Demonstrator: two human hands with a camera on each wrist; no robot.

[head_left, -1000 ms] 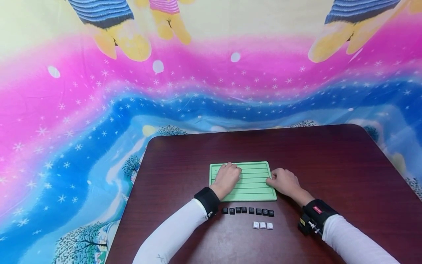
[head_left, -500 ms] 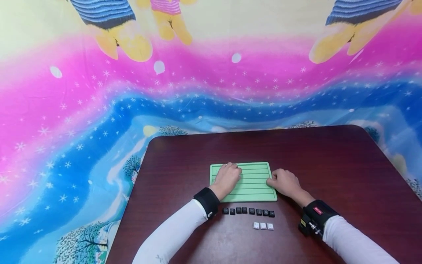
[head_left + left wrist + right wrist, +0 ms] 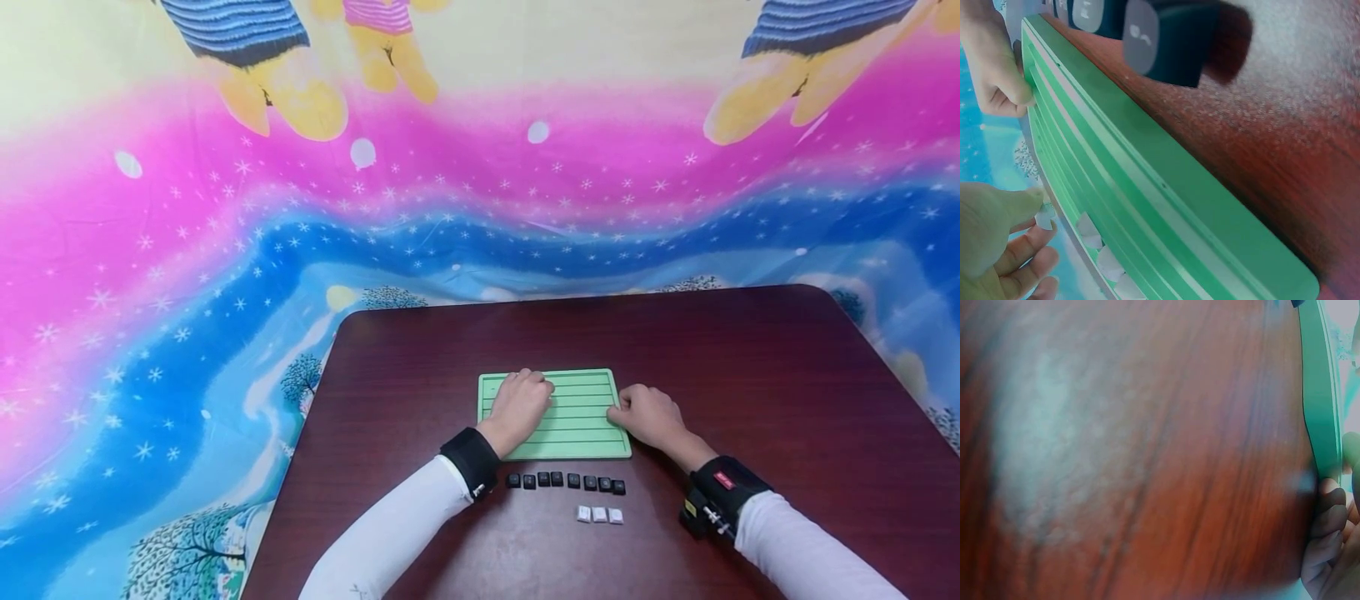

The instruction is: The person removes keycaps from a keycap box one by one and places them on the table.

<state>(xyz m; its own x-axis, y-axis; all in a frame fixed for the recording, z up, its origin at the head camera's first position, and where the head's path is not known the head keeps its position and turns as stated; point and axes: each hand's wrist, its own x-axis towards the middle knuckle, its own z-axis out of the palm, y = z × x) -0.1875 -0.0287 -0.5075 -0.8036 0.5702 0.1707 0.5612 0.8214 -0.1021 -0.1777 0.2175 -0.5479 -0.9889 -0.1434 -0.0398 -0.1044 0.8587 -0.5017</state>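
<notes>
A green ridged tray point(image 3: 577, 423) lies on the table, with narrow slots running across it. Over its left half is my left hand point(image 3: 519, 407), pinching a small white keycap point(image 3: 1046, 216) between thumb and fingertip. Beneath that hand, several white keycaps point(image 3: 1089, 232) stand in a slot along the tray's far side; the hand hides them in the head view. My right hand point(image 3: 651, 414) grips the tray's right rim, thumb on top and fingers curled against the outer side, as the right wrist view also shows.
A row of black keycaps point(image 3: 557, 479) sits in front of the tray. Nearer still are three white keycaps point(image 3: 599, 515). The dark wooden table point(image 3: 420, 358) has rounded far corners, and a printed cloth point(image 3: 480, 192) hangs behind it.
My left hand has shifted slightly to the right over the tray, still pinching. The right hand stays at the tray's rim.
</notes>
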